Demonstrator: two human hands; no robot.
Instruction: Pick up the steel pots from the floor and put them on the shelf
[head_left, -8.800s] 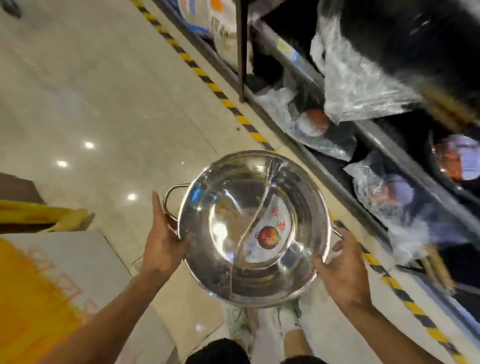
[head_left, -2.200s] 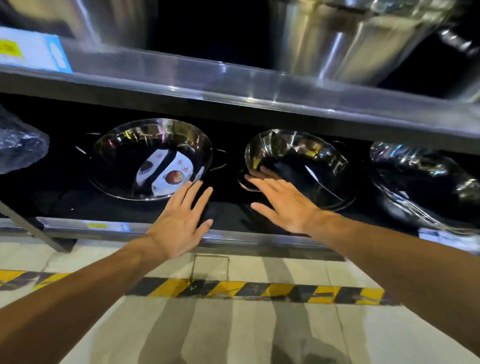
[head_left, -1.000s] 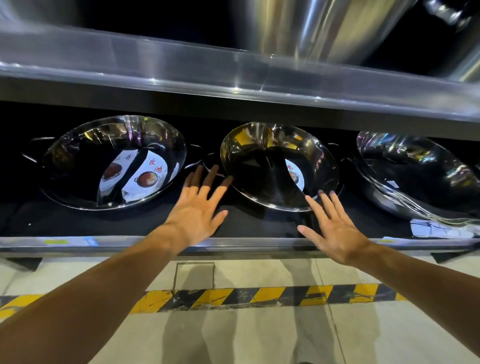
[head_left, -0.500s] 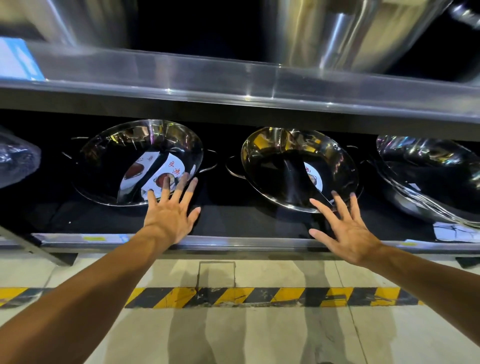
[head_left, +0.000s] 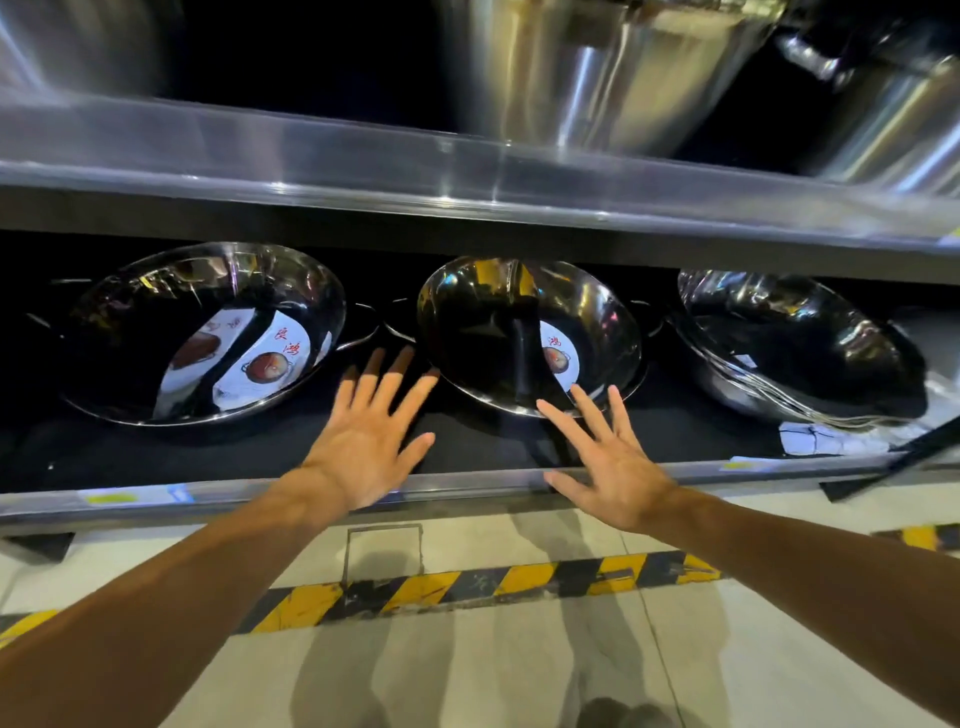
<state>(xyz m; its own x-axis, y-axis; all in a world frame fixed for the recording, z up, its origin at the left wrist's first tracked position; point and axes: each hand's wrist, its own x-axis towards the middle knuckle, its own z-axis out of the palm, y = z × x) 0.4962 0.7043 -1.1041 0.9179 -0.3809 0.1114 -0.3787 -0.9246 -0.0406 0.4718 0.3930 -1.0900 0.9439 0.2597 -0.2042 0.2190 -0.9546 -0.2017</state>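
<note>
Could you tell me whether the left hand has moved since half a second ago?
Yes. The left hand moved right, from the left pot toward the middle pot.

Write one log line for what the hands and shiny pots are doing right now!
left hand: open, empty | right hand: open, empty | left divided steel pot: on bottom shelf | middle divided steel pot: on shelf, tilted | stacked steel pans: right

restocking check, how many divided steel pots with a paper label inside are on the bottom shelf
2: the left pot and the middle pot, side by side on the bottom shelf. The stack at the right shows no divider or label, and how many pans it holds can't be counted.
</note>
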